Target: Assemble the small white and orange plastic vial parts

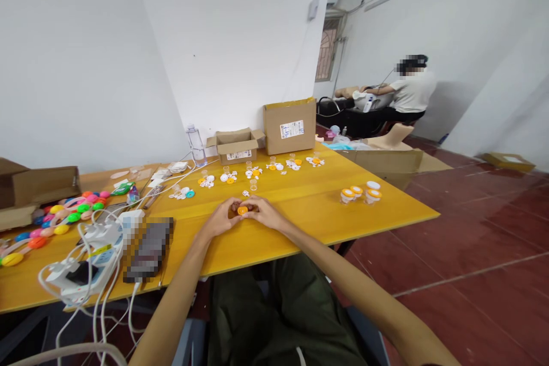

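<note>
Between my two hands, low over the yellow table (317, 217), is a small round orange piece with a pale rim (242, 210). My left hand (221, 219) closes on it from the left, and my right hand (265, 213) from the right, with fingers bent round it. Just beyond the hands stands a small clear cup (253, 185), beside a little white dotted piece (246, 193). Several clear cups with orange and white discs (254, 172) lie in groups farther back. To the right stand several clear cups with orange and white lids (372, 194).
An open carton (237, 147), a closed cardboard box (290, 128) and a clear bottle (196, 146) line the back. Left are a phone (150, 249), a power strip with cables (92, 274) and colourful beads (72, 214). Another person (412, 91) sits in the background.
</note>
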Motion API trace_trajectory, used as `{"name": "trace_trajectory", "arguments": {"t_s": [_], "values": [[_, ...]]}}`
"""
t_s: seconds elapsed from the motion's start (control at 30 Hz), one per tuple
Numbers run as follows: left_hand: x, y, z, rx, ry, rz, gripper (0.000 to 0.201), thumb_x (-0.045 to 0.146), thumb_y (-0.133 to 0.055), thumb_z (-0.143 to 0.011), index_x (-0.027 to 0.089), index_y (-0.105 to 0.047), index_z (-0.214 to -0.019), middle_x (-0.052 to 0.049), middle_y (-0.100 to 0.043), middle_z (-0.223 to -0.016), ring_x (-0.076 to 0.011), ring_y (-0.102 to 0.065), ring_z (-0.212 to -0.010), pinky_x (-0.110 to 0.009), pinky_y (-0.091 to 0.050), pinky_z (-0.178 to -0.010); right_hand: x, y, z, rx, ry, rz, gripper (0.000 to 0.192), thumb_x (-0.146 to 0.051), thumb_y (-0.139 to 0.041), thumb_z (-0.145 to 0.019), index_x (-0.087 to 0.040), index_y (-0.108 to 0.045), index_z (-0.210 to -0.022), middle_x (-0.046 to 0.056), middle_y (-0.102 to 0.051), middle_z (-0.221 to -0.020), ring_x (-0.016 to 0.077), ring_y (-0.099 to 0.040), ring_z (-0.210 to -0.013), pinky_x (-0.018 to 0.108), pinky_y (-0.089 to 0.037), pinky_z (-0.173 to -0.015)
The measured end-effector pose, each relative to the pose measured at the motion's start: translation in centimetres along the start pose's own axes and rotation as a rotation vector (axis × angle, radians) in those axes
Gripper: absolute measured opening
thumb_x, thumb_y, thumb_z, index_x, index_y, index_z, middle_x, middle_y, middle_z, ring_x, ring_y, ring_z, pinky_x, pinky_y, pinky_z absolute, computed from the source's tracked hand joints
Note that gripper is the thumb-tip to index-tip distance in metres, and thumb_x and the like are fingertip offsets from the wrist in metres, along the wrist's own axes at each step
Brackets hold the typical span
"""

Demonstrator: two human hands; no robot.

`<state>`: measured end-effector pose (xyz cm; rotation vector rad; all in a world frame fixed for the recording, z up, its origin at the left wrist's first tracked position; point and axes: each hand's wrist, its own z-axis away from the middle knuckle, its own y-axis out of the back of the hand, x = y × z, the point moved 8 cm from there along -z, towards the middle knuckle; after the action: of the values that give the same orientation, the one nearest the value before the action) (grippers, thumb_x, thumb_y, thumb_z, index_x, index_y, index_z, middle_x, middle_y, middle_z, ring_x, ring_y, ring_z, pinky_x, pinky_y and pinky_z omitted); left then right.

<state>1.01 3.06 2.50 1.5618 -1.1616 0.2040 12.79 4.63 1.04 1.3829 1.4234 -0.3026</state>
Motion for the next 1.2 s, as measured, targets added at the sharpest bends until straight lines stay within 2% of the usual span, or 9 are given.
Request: {"name": "trace_trajectory", "arguments": {"t_s": [0.17, 0.33, 0.43, 0.53, 0.63, 0.87, 1.03, 1.1, 1.2], "values": [[0.1, 0.0, 0.0, -0.004, 0.019, 0.002, 0.024, 0.035, -0.063, -0.082, 0.019, -0.061, -0.1, -0.002, -0.064, -0.085, -0.0161, -0.058, -0.078, -0.03, -0.051, -0.078, -0.4, 0.3, 0.1, 0.03, 0.022, -0.004, 0.02, -0.026, -0.075, -0.078, -0.021, -0.075, -0.097, 0.003, -0.067, -0.093, 0.0166, -0.06, -0.082, 0.028, -0.048, -0.075], [-0.3, 0.1, 0.1, 0.016, 0.051, -0.011, 0.025, 0.031, -0.066, -0.079, 0.021, -0.063, -0.101, -0.001, -0.065, -0.086, -0.0166, -0.06, -0.08, -0.031, -0.051, -0.079, -0.2, 2.1, 0.4, 0.213, 0.024, 0.092, 0.017, -0.024, -0.063, -0.087, -0.022, -0.073, -0.1, 0.004, -0.068, -0.095, 0.0157, -0.061, -0.079, 0.027, -0.049, -0.072], [-0.5, 0.3, 0.1, 0.039, 0.053, -0.027, 0.026, 0.027, -0.067, -0.077, 0.021, -0.063, -0.102, -0.001, -0.066, -0.087, -0.0172, -0.061, -0.082, -0.032, -0.052, -0.082, 0.0, 3.3, 0.8, 0.318, 0.007, 0.204, 0.021, -0.019, -0.055, -0.089, -0.023, -0.072, -0.1, 0.004, -0.067, -0.097, 0.0167, -0.062, -0.083, 0.03, -0.05, -0.079], [-0.5, 0.3, 0.1, 0.037, 0.045, -0.035, 0.026, 0.025, -0.067, -0.076, 0.02, -0.062, -0.102, -0.002, -0.066, -0.088, -0.018, -0.062, -0.083, -0.033, -0.052, -0.083, 0.3, 4.0, 1.0, 0.367, -0.053, 0.339, 0.024, -0.016, -0.053, -0.089, -0.024, -0.071, -0.104, 0.006, -0.067, -0.103, 0.0198, -0.062, -0.096, 0.033, -0.048, -0.089], [-0.4, 0.3, 0.1, 0.034, 0.035, -0.038, 0.027, 0.025, -0.067, -0.076, 0.02, -0.062, -0.102, -0.002, -0.066, -0.09, -0.0185, -0.062, -0.084, -0.034, -0.052, -0.084, 0.7, 4.0, 1.0, 0.344, -0.136, 0.457, 0.025, -0.017, -0.056, -0.089, -0.023, -0.07, -0.108, 0.007, -0.067, -0.106, 0.0212, -0.06, -0.104, 0.034, -0.047, -0.092], [0.0, 0.8, 0.3, 0.044, 0.028, -0.054, 0.028, 0.028, -0.066, -0.079, 0.02, -0.062, -0.105, -0.004, -0.066, -0.096, -0.019, -0.061, -0.089, -0.034, -0.051, -0.086, 1.3, 3.2, 0.8, 0.212, -0.245, 0.6, 0.02, -0.02, -0.057, -0.091, -0.024, -0.073, -0.101, 0.009, -0.068, -0.105, 0.0226, -0.061, -0.103, 0.033, -0.046, -0.089], [-0.8, 2.8, 0.3, 0.232, 0.055, -0.128, 0.021, 0.019, -0.057, -0.081, 0.021, -0.062, -0.101, -0.004, -0.066, -0.095, -0.0206, -0.061, -0.091, -0.036, -0.05, -0.09, 1.0, 3.0, 0.4, 0.179, -0.243, 0.633, 0.022, -0.016, -0.054, -0.091, -0.023, -0.072, -0.101, 0.009, -0.069, -0.105, 0.0227, -0.062, -0.102, 0.032, -0.046, -0.087], [-1.5, 3.9, 0.4, 0.336, 0.082, -0.176, 0.023, 0.015, -0.054, -0.081, 0.023, -0.062, -0.101, -0.005, -0.065, -0.097, -0.0216, -0.061, -0.093, -0.038, -0.049, -0.092, 0.9, 2.8, 0.2, 0.172, -0.243, 0.648, 0.023, -0.015, -0.053, -0.091, -0.023, -0.071, -0.104, 0.009, -0.068, -0.107, 0.0231, -0.061, -0.103, 0.032, -0.046, -0.088], [-2.4, 4.7, 0.6, 0.411, 0.114, -0.253, 0.028, 0.014, -0.053, -0.081, 0.024, -0.064, -0.105, -0.007, -0.065, -0.104, -0.0255, -0.059, -0.103, -0.042, -0.046, -0.097, 0.4, 2.6, -0.2, 0.171, -0.241, 0.671, 0.027, -0.014, -0.054, -0.091, -0.021, -0.069, -0.112, 0.011, -0.066, -0.113, 0.0232, -0.06, -0.107, 0.033, -0.046, -0.092]]}}
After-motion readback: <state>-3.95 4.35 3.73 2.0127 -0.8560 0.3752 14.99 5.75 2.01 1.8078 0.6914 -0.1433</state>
